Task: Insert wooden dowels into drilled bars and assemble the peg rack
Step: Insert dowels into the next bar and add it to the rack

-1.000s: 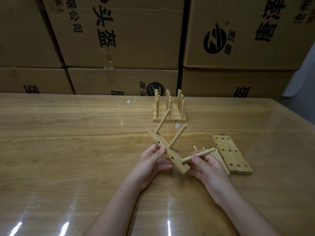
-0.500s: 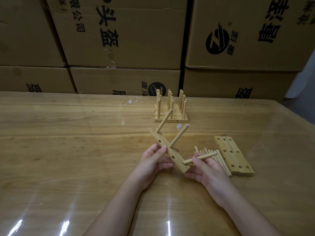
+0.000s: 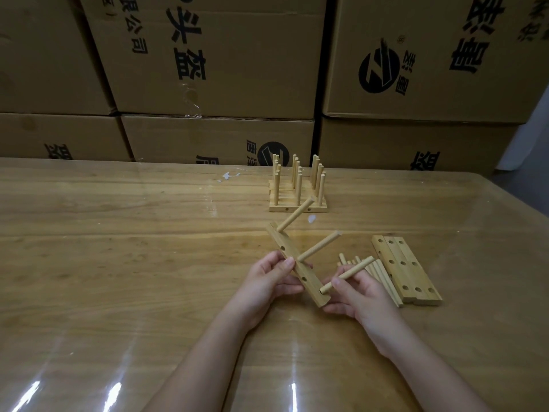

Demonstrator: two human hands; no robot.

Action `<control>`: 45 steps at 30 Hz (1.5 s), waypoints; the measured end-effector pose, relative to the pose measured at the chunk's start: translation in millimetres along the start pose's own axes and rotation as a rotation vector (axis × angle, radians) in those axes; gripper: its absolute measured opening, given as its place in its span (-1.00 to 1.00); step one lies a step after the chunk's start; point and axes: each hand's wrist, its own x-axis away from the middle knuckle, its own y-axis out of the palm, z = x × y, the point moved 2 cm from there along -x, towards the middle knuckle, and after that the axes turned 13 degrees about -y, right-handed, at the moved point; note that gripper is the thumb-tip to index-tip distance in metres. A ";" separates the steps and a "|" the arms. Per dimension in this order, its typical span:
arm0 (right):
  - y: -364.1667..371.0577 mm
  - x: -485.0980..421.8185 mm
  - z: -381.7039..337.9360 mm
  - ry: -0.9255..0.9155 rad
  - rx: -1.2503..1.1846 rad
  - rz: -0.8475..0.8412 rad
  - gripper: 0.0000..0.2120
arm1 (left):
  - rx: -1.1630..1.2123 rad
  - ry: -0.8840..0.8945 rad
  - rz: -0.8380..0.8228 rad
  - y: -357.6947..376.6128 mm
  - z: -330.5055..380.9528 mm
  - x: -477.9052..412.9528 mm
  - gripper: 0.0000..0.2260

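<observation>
Two dowels already stand out of the drilled bar, both pointing up and to the right, away from its holed face: the far dowel near the bar's upper end and the middle dowel about halfway along. The bar is held above the table, its long axis running diagonally from upper left, far from the person, to lower right, near them. The left hand is closed around the bar's middle, thumb on the holed face and fingers behind. A third dowel lies roughly parallel to the other two, its lower tip at the hole nearest the bar's lower end (how deep it sits cannot be told). The right hand pinches this dowel between thumb and fingers. Just behind that hand lie loose dowels, touching a group of three drilled bars laid side by side. Farther back stands a finished peg rack, pegs upright, before stacked cardboard boxes.
</observation>
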 end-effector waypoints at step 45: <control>-2.6 3.9 -8.1 -0.320 0.856 -0.160 -0.94 | -0.095 -0.112 0.070 4.8 -2.9 -0.5 -0.80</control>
